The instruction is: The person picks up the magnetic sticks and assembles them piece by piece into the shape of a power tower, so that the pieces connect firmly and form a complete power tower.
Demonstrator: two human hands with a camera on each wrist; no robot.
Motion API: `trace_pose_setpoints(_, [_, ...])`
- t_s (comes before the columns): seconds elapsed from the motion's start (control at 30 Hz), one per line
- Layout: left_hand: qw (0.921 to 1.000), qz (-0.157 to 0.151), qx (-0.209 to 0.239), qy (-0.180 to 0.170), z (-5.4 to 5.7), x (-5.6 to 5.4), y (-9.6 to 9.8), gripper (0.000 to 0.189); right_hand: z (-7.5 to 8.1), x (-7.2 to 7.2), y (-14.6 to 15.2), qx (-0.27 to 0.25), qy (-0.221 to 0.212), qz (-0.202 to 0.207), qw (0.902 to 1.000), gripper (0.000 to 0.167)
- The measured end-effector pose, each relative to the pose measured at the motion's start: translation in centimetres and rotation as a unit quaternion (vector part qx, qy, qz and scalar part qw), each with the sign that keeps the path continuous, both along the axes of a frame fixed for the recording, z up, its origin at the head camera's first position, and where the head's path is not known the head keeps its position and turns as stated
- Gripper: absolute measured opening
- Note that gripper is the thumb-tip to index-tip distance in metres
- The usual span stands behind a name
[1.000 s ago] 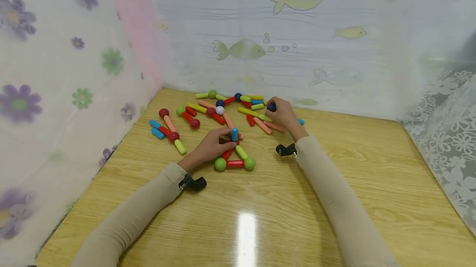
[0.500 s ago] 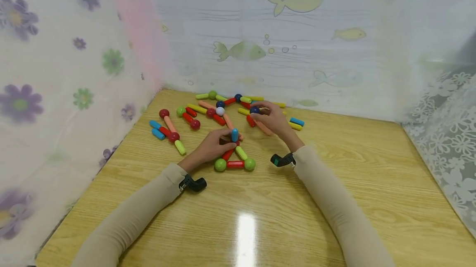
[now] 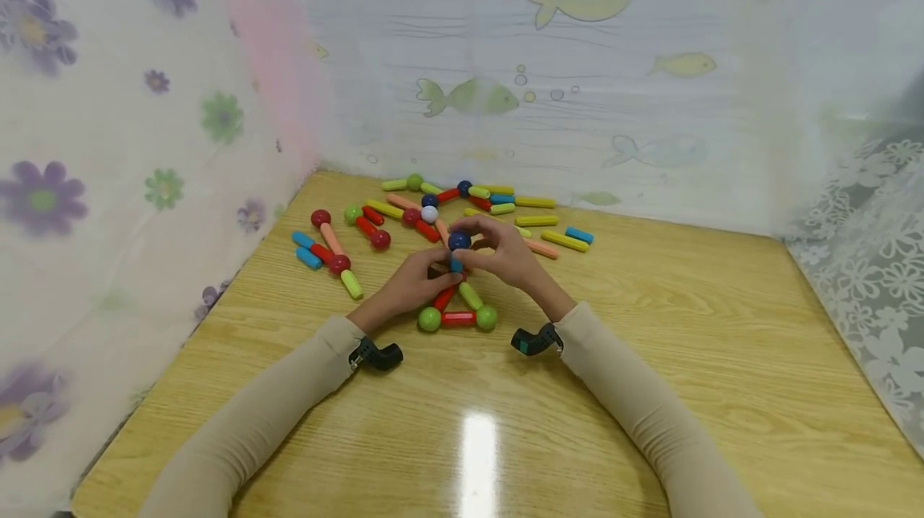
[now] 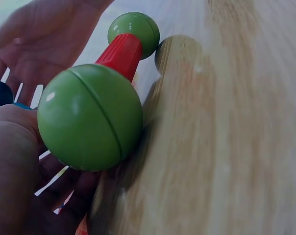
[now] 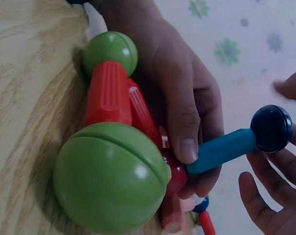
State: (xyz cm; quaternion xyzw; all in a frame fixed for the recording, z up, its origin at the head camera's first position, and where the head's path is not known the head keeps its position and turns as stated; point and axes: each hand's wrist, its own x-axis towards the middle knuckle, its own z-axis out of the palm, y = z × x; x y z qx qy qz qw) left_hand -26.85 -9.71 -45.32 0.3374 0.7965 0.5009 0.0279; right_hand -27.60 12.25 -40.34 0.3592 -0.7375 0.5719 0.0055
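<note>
My left hand (image 3: 415,281) pinches the dark red ball (image 5: 176,171), its thumb at the foot of a blue rod (image 5: 221,150). The rod stands up from that ball, with a dark blue ball (image 5: 272,128) on its upper end. Spread around the blue ball are the fingers of my right hand (image 3: 501,253); one blurred fingertip (image 5: 291,87) shows apart from it in the right wrist view. Below lies a triangle of rods: a green ball (image 3: 429,319) and a second green ball (image 3: 487,317) joined by a red rod (image 3: 458,317), with a yellow-green rod (image 3: 470,296) leading up to the red ball.
Joined red, orange and blue pieces (image 3: 330,239) lie left of my left hand. Behind the hands are several more rods and balls, among them a white ball (image 3: 429,214). A yellow rod (image 3: 565,241) lies to the right on the wooden table (image 3: 686,325).
My right hand has carried the dark blue ball leftward from the back right to the top of the blue rod, and its fingers have loosened around it. My left hand has stayed in place.
</note>
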Motion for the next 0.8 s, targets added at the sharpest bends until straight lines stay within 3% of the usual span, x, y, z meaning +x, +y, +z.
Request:
trace_pose_setpoints(0.17, [0.9995, -0.021, 0.016, 0.016, -0.1, -0.1, -0.2, 0.026, 0.6, -2.4, -0.4, -0.015, -0.010, -0.027, 0.9995, 0.029])
trace_pose_setpoints(0.23, [0.9993, -0.026, 0.017, 0.022, -0.2, -0.2, -0.4, 0.027, 0.8, -3.8, -0.7, 0.026, 0.006, -0.049, 0.9984, 0.029])
trace_pose_setpoints(0.3, [0.9992, -0.029, 0.012, 0.025, -0.4, -0.2, -0.6, 0.029, 0.8, -5.3, -1.2, 0.100, 0.040, -0.069, 0.9918, 0.030])
trace_pose_setpoints(0.37, [0.9991, -0.034, 0.008, 0.024, -0.6, -0.2, -0.9, 0.031, 0.8, -6.7, -2.0, 0.183, 0.077, -0.072, 0.9775, 0.034])
trace_pose_setpoints(0.47, [0.9990, -0.042, 0.011, 0.014, -0.7, 0.0, -1.2, 0.031, 0.7, -8.5, -3.6, 0.283, 0.114, -0.044, 0.9512, 0.042])
trace_pose_setpoints(0.6, [0.9988, -0.045, 0.021, 0.000, -0.8, 0.1, -1.3, 0.026, 0.4, -9.7, -5.8, 0.394, 0.094, -0.004, 0.9144, 0.052])
trace_pose_setpoints(0.7, [0.9990, -0.039, 0.019, -0.004, -0.6, 0.1, -1.3, 0.017, 0.2, -10.2, -6.7, 0.447, 0.091, -0.005, 0.8899, 0.046])
trace_pose_setpoints(0.8, [0.9993, -0.034, 0.014, -0.002, -0.5, 0.1, -1.4, 0.010, 0.1, -10.5, -6.9, 0.464, 0.101, -0.017, 0.8798, 0.030])
